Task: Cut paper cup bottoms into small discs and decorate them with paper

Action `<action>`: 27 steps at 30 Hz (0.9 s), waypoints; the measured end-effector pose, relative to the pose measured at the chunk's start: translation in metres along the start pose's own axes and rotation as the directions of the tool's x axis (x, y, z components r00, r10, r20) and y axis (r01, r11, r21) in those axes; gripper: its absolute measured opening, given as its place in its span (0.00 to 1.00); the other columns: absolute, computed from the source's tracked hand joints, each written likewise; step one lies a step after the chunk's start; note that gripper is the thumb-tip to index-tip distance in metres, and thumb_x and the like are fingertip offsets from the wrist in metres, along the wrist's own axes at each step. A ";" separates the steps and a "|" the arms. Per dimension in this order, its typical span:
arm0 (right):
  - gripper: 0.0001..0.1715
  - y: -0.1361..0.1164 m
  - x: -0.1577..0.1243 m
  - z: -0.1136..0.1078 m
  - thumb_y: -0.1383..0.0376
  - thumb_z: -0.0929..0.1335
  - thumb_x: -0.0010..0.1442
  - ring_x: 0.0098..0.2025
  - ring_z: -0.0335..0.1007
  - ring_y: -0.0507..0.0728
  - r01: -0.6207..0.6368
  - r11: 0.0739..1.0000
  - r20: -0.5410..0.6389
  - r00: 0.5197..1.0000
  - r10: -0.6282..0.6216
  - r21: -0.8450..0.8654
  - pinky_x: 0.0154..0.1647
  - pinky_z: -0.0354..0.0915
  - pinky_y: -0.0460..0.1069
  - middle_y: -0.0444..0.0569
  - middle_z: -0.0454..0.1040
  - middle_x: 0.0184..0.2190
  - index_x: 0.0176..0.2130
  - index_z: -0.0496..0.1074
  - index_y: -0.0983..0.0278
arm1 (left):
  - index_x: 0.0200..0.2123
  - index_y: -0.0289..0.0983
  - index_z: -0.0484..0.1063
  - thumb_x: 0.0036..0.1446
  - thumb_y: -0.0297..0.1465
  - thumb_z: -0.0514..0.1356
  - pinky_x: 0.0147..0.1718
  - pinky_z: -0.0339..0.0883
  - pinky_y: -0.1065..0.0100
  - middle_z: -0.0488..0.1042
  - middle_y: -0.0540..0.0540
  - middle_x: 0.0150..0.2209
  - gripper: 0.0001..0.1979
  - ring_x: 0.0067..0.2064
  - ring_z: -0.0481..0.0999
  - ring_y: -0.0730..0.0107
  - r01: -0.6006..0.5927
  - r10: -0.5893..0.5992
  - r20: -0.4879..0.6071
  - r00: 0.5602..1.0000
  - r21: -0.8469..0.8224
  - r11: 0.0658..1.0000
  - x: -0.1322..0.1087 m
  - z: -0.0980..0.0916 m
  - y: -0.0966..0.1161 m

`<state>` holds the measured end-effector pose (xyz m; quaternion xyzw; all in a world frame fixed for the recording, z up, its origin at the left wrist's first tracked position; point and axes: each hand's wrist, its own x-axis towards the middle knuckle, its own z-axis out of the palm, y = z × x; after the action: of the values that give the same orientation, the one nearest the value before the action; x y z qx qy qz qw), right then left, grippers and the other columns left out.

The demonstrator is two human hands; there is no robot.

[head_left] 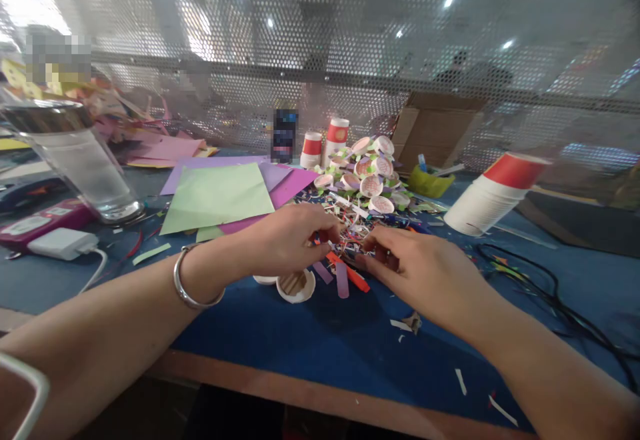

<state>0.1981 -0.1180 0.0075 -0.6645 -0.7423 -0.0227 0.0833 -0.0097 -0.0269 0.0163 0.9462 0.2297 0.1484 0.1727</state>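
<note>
My left hand (290,240), with a silver bangle on its wrist, is pinched shut over a heap of small coloured paper scraps (345,227) on the blue table (300,340). My right hand (415,267) is also closed, fingertips meeting the left hand's at the scraps. What each pinch holds is too small to name. Loose orange and purple paper strips (345,277) lie just under the hands. A small white paper cup base (296,285) lies under my left hand.
A pile of decorated cup discs (373,173) sits behind the scraps, with red-rimmed paper cups (325,140). Stacked cups (493,193) lie on their side at right. Coloured paper sheets (225,193), a glass jar (75,153), a white charger (60,243) and black cables (550,293) surround the work spot.
</note>
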 end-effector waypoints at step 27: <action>0.13 -0.005 0.011 0.012 0.55 0.68 0.66 0.26 0.70 0.52 -0.030 0.612 -0.009 0.998 0.061 0.790 0.27 0.67 0.46 0.44 0.75 0.26 0.36 0.73 0.62 | 0.48 0.35 0.69 0.61 0.34 0.63 0.43 0.72 0.62 0.78 0.44 0.40 0.14 0.42 0.79 0.66 0.163 -0.186 0.042 0.982 -0.687 0.708 0.004 0.016 -0.002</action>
<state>0.1904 -0.1065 -0.0025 -0.5784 -0.6579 0.2966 0.3804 -0.0012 -0.0273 0.0017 0.7863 0.2494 0.2202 0.5206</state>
